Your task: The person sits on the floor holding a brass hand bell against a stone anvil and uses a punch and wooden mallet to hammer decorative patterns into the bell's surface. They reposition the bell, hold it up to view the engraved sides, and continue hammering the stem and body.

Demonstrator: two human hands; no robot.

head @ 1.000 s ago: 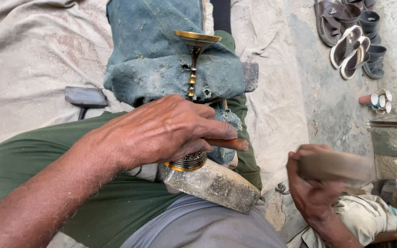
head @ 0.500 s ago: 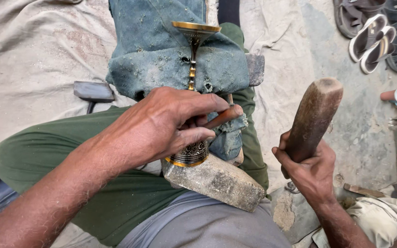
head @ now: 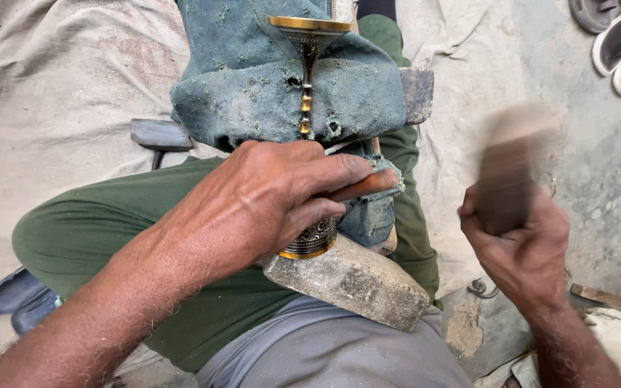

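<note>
My left hand [head: 267, 201] pinches a tool [head: 364, 185] against the goblet [head: 309, 93], steadying it on the stone [head: 353, 280]; right hand [head: 519, 244] grips a blurred mallet [head: 508, 172] beside it.

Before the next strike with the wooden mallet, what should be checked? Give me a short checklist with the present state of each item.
1. Left hand grips the brass goblet near its engraved base: ok.
2. Goblet base rests on the stone block: ok.
3. Small tool is pinched in the left fingers; its tip against the metal: cannot tell, the fingers hide it.
4. Right hand holds the mallet raised and apart from the goblet: ok; the mallet is blurred.
5. Green cloth pads the goblet stem over the leg: ok.
6. Left fingers clear of the mallet path: cannot tell.
</note>
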